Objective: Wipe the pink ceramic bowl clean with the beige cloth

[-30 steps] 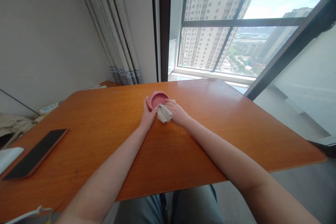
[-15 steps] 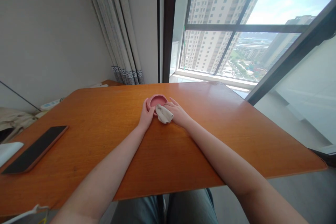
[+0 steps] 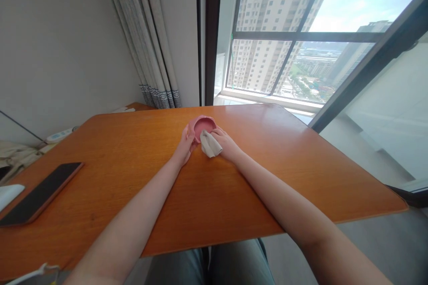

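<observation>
A pink bowl (image 3: 204,124) is tilted toward me above the middle of the wooden table (image 3: 133,142). My left hand (image 3: 185,143) grips its left side, with the thumb near the rim. In my right hand (image 3: 226,143) is a pale grey cloth (image 3: 210,144), pressed at the bowl's lower right rim and hanging down in front of it. The fingertips of my right hand are partly hidden by the cloth and the rim.
At the left of the table lies a long black pad (image 3: 43,193) with a brown edge, beside a white object (image 3: 10,195). A white cable (image 3: 31,274) shows at the near left corner. Beyond the table are a curtain (image 3: 150,44) and a window (image 3: 294,35).
The bowl has tipped up toward me and shifted slightly right, with my left hand turning under its side. The cloth has moved with my right hand along the rim. The view has shifted a little.
</observation>
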Demonstrator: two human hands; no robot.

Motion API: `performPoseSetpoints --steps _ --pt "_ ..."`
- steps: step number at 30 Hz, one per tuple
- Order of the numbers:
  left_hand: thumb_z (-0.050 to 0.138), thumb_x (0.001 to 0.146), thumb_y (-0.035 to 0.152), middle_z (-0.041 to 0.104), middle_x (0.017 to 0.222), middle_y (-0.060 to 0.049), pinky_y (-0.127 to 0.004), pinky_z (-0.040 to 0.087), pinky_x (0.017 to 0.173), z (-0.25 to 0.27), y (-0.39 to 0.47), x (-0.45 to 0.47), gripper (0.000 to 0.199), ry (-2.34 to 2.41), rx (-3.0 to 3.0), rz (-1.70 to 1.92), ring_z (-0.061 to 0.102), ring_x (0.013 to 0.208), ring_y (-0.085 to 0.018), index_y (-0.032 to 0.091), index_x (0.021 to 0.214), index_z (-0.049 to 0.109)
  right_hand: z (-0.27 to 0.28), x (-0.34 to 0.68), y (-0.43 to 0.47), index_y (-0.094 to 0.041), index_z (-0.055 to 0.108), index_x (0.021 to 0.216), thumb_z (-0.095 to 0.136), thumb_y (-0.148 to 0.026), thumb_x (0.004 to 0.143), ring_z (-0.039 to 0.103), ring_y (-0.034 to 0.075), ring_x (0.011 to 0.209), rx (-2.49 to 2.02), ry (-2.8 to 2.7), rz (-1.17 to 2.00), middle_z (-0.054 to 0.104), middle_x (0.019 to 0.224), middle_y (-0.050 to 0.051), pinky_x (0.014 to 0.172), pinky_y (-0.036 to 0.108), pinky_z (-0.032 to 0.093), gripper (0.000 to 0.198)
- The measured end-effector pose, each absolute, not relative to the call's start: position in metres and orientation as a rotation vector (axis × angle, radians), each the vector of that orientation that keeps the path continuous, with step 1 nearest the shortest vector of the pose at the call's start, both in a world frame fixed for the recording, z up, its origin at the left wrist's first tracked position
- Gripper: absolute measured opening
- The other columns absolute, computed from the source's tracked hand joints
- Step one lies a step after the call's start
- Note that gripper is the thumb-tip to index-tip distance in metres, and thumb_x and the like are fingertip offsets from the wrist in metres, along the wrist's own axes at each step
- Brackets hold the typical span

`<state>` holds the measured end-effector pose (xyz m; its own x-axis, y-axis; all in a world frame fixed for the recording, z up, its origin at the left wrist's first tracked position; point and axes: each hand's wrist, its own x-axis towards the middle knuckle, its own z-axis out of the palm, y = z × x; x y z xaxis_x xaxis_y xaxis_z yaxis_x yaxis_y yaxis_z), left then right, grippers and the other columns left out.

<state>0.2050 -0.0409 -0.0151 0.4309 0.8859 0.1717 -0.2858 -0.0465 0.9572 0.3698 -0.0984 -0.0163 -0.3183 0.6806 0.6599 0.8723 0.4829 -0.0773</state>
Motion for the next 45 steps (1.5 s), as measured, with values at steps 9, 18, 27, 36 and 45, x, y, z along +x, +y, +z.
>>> performPoseSetpoints --steps 9,18,27,36,45 --pt "0.054 0.079 0.039 0.055 0.082 0.000 -0.034 0.051 0.075 -0.021 -0.032 0.202 0.026 0.925 1.429 1.231 0.059 0.074 -0.016 0.021 0.096 0.048 -0.007 0.363 -0.099 -0.018 0.064 0.107 0.047 -0.023 0.092 0.053 0.021 0.104 -1.228 -2.162 -0.474 0.064 0.098 0.008 0.109 0.042 0.036 0.023" --pt "0.058 0.081 0.047 0.055 0.125 -0.009 -0.035 0.038 0.103 -0.017 -0.040 0.203 0.052 0.910 1.532 1.260 0.052 0.118 -0.022 0.022 0.124 0.044 -0.021 0.369 -0.094 -0.018 0.065 0.105 0.054 -0.027 0.089 0.053 0.022 0.101 -1.287 -2.137 -0.428 0.064 0.092 0.008 0.104 0.041 0.040 0.021" --pt "0.062 0.079 0.036 0.043 0.143 -0.011 -0.038 0.029 0.112 -0.023 -0.039 0.204 0.065 0.853 1.634 1.273 0.040 0.133 -0.024 0.021 0.137 0.037 -0.007 0.367 -0.100 -0.020 0.065 0.105 0.050 -0.021 0.091 0.053 0.021 0.104 -1.240 -2.189 -0.453 0.066 0.098 0.007 0.111 0.042 0.033 0.021" --pt "0.065 0.077 0.044 0.044 0.142 -0.012 -0.041 0.034 0.109 -0.014 -0.046 0.200 0.089 0.899 1.588 1.263 0.046 0.128 -0.026 0.024 0.149 0.017 -0.009 0.369 -0.101 -0.020 0.066 0.099 0.046 -0.023 0.092 0.058 0.018 0.095 -1.247 -2.179 -0.561 0.068 0.087 0.004 0.115 0.045 0.027 0.021" --pt "0.058 0.083 0.044 0.050 0.136 -0.008 -0.036 0.038 0.107 -0.032 -0.032 0.205 0.061 0.870 1.385 1.338 0.049 0.125 -0.021 0.027 0.138 0.036 -0.006 0.345 -0.105 -0.011 0.059 0.115 0.053 -0.026 0.086 0.057 0.023 0.102 -1.218 -2.158 -0.387 0.065 0.108 0.014 0.101 0.042 0.041 0.033"
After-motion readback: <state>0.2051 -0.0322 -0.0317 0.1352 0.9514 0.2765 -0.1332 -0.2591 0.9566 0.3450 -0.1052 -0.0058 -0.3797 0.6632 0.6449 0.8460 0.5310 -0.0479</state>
